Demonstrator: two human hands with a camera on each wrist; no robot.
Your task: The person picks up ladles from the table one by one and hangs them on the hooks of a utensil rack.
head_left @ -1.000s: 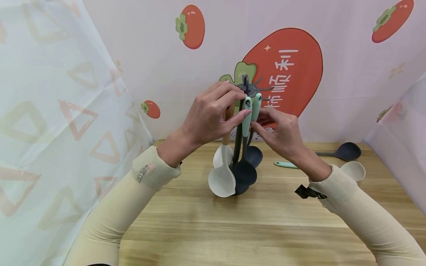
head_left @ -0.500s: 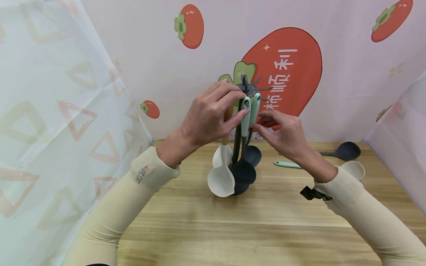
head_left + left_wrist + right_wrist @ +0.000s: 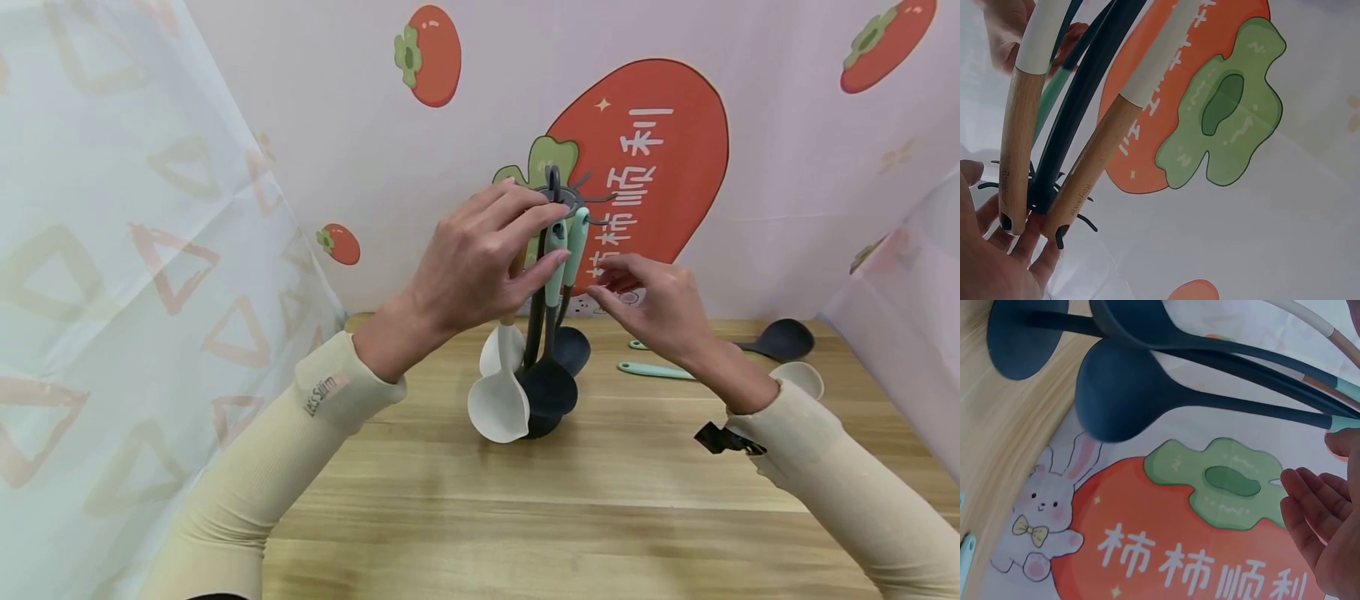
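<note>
A dark utensil rack [image 3: 573, 198] with curved hooks stands on the table, hung with several utensils. My left hand [image 3: 480, 262] holds the rack's top, fingers at the hooks and thumb over the mint handle of a dark ladle [image 3: 551, 387]. Behind it hangs another dark ladle [image 3: 1125, 394], also mint-handled. My right hand [image 3: 660, 304] is just right of that handle, fingers apart from it, holding nothing. A white ladle [image 3: 498, 408] hangs at the left, another white utensil [image 3: 491, 354] behind it. Wooden handles [image 3: 1019, 150] show by the left fingers in the left wrist view.
At the right of the wooden table [image 3: 480, 517] lie a dark ladle [image 3: 783, 340] and a cream-coloured round-bowled utensil [image 3: 801, 379]. Mint handles [image 3: 656, 371] show left of the right forearm, which hides part of these utensils. A printed cloth [image 3: 480, 150] hangs close behind the rack.
My right hand has let go of the rear mint-handled ladle and drawn back to the right; the ladle stays hanging. My left hand has barely moved.
</note>
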